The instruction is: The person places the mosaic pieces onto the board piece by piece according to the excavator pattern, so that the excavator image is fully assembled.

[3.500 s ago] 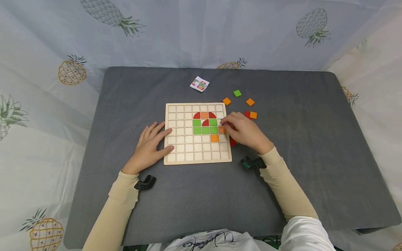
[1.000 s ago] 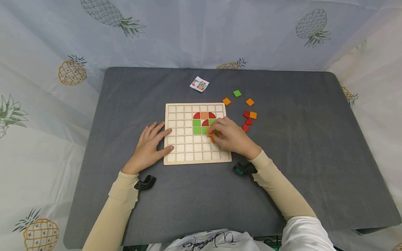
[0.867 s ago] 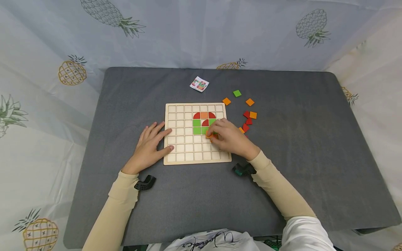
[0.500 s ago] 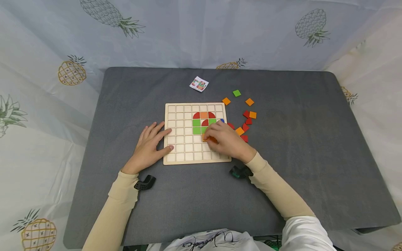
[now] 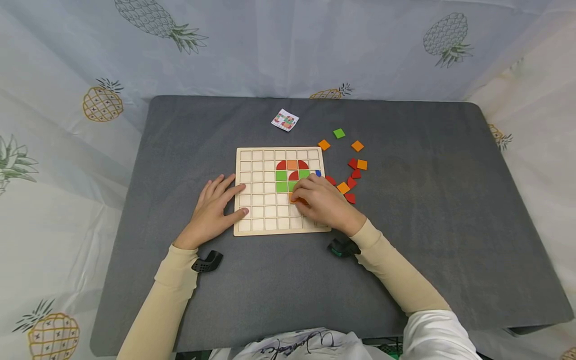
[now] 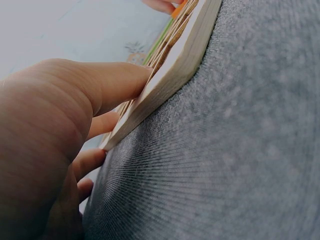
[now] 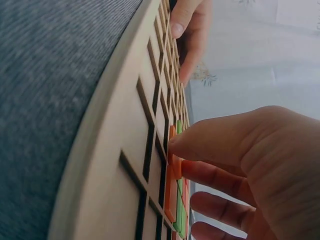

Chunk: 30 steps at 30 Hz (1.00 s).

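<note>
A square wooden grid board (image 5: 258, 212) lies on the grey table. My left hand (image 5: 213, 212) rests on its left edge with fingers spread, the thumb on the rim in the left wrist view. My right hand (image 5: 326, 202) bends over the board's right half, pinching an orange square tile (image 5: 291, 198) at a cell just below the green tiles (image 5: 281, 181). In the right wrist view, thumb and forefinger meet at that orange tile (image 7: 177, 167). Red quarter-round tiles (image 5: 303, 164), an orange tile (image 5: 291, 164) and a blue piece (image 5: 318, 173) sit in other cells. My right hand hides several cells.
Right of the board lie loose red tiles (image 5: 352, 182), orange tiles (image 5: 357, 146) and a green tile (image 5: 339, 133). A small pattern card (image 5: 285, 120) lies behind the board. Beyond the table (image 5: 450, 210) hangs a pineapple-print cloth (image 5: 252, 45).
My right hand left the blue piece in a right-hand cell, then carried an orange tile left and down to its present cell. In the last half second it barely moved. My left hand stayed put.
</note>
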Available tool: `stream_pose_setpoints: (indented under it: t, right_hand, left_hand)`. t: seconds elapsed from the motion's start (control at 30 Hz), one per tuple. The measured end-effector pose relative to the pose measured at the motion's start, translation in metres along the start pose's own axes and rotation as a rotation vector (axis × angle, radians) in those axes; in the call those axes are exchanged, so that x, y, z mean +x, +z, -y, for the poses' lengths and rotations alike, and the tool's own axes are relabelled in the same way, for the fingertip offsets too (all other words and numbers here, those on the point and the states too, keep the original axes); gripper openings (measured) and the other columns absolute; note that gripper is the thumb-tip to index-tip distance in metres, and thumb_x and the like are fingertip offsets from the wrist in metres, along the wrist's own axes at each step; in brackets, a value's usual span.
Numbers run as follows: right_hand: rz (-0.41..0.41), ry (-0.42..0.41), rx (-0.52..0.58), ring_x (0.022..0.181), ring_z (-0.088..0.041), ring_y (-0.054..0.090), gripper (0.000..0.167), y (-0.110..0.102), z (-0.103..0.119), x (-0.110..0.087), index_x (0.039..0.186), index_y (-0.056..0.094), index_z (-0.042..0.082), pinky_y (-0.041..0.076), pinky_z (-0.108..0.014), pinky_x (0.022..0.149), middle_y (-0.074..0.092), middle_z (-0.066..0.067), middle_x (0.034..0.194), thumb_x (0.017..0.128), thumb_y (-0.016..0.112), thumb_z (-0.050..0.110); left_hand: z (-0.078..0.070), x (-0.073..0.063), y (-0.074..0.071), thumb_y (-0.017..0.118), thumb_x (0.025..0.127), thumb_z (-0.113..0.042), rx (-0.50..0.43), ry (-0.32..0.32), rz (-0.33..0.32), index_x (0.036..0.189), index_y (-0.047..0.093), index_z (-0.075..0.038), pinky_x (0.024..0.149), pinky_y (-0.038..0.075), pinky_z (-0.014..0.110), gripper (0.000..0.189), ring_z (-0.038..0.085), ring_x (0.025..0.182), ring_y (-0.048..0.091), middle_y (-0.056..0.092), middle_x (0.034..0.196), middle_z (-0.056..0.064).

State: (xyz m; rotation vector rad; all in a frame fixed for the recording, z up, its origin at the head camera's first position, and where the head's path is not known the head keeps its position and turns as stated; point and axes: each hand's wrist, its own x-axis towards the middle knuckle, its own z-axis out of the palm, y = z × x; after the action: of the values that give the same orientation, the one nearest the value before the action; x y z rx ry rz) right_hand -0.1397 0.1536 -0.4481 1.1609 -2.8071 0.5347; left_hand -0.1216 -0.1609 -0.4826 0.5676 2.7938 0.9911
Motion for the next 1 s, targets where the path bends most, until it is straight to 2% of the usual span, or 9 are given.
stream_pose_setpoints:
  t: [0.17,0.27,0.4,0.6,0.63,0.77,0.83,0.87,1.0]
  right_hand:
    - [-0.016,-0.014,0.006,0.092,-0.02,0.055,0.008,0.0,-0.001,0.0,0.098,0.079,0.015,0.045,-0.03,0.076,0.07,0.001,0.104,0.092,0.073,0.016]
    - [0.006,0.003,0.049,0.094,-0.02,0.055,0.009,-0.003,-0.002,0.0,0.1,0.078,0.015,0.046,-0.032,0.079,0.07,0.001,0.105,0.093,0.072,0.017]
    - [0.032,0.082,0.142,0.094,-0.019,0.053,0.011,-0.012,-0.006,0.0,0.103,0.076,0.015,0.045,-0.033,0.081,0.07,0.0,0.107,0.096,0.069,0.018]
    - [-0.028,0.198,0.176,0.094,-0.022,0.051,0.016,-0.03,-0.025,-0.005,0.109,0.075,0.008,0.045,-0.035,0.077,0.07,-0.006,0.11,0.098,0.066,0.015]
    - [-0.037,0.224,0.178,0.094,-0.023,0.051,0.017,-0.033,-0.029,-0.007,0.11,0.074,0.007,0.047,-0.037,0.083,0.07,-0.007,0.111,0.098,0.065,0.015]
    - [-0.063,0.389,0.13,0.093,-0.024,0.051,0.022,-0.045,-0.045,-0.014,0.117,0.073,0.007,0.048,-0.039,0.078,0.068,-0.009,0.113,0.099,0.064,0.017]
    - [-0.076,0.481,0.077,0.091,-0.025,0.051,0.024,-0.05,-0.053,-0.018,0.118,0.073,0.007,0.048,-0.04,0.074,0.068,-0.011,0.11,0.099,0.063,0.018]
    - [-0.08,0.524,0.046,0.089,-0.026,0.051,0.025,-0.052,-0.057,-0.02,0.119,0.073,0.007,0.046,-0.039,0.067,0.068,-0.012,0.109,0.099,0.063,0.018]
    - [-0.09,0.64,-0.02,0.09,-0.031,0.054,0.027,-0.06,-0.069,-0.028,0.12,0.072,0.004,0.049,-0.044,0.063,0.067,-0.017,0.11,0.099,0.061,0.017]
  left_hand:
    - [-0.001,0.0,-0.001,0.069,0.095,-0.04,0.003,-0.009,0.009,0.152,0.048,-0.018,0.129,-0.001,0.052,0.065,0.033,0.159,0.009,0.026,0.168,0.01]
    - [-0.002,0.0,-0.002,0.069,0.095,-0.04,0.002,-0.018,0.018,0.152,0.048,-0.018,0.129,-0.002,0.052,0.065,0.033,0.159,0.008,0.025,0.169,0.01]
    - [-0.002,0.0,-0.002,0.069,0.095,-0.04,-0.001,-0.022,0.025,0.152,0.048,-0.018,0.129,-0.002,0.052,0.065,0.033,0.159,0.008,0.024,0.169,0.01]
    - [-0.002,0.0,-0.002,0.069,0.095,-0.041,0.007,-0.009,0.019,0.152,0.048,-0.017,0.129,-0.002,0.052,0.065,0.034,0.159,0.009,0.025,0.168,0.01]
    - [-0.002,-0.001,-0.002,0.069,0.095,-0.041,0.007,-0.006,0.018,0.152,0.048,-0.017,0.129,-0.002,0.053,0.065,0.034,0.159,0.009,0.025,0.168,0.011]
    - [-0.002,-0.001,-0.002,0.069,0.095,-0.041,0.006,-0.001,0.017,0.152,0.048,-0.016,0.129,-0.002,0.053,0.065,0.034,0.159,0.009,0.026,0.168,0.011]
    - [-0.002,-0.001,-0.002,0.068,0.095,-0.041,0.006,-0.002,0.019,0.152,0.048,-0.016,0.129,-0.002,0.054,0.065,0.034,0.159,0.009,0.025,0.168,0.012]
    - [-0.002,-0.001,-0.002,0.068,0.096,-0.04,0.007,-0.003,0.022,0.152,0.048,-0.016,0.129,-0.002,0.054,0.065,0.034,0.159,0.009,0.025,0.168,0.011]
    - [-0.002,-0.001,-0.002,0.069,0.096,-0.04,0.007,-0.009,0.029,0.153,0.047,-0.017,0.129,-0.003,0.054,0.065,0.034,0.159,0.008,0.024,0.169,0.011]
